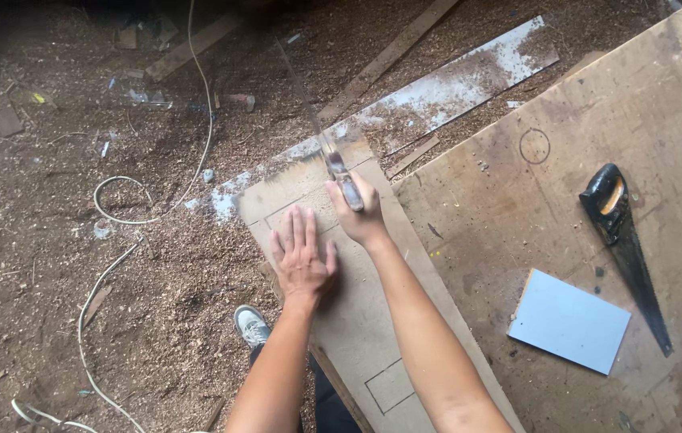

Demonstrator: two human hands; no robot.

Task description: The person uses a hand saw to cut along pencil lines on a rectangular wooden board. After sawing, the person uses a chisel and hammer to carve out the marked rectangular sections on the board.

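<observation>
Mid-cut: right hand (359, 210) clenched on a handsaw (333, 160) at the far edge of the marked board (357, 313), left hand (301, 256) spread flat on it, grasping nothing; next stroke likely needed firm downward pressure.

Floor (52, 265) covered in sawdust and wood scraps, crossed by a pale cable (197, 128); worn plywood tabletop (597, 104) at right; daylight, dim toward upper left

A: Board (357, 305)? Thin brown sheet with pencilled rectangles, running near to far, far end over the sawdust floor.
B: Saw (333, 156)? Slim blade, blurred, upright at the board's far edge, worn handle nearest, just right of the board's middle.
</observation>
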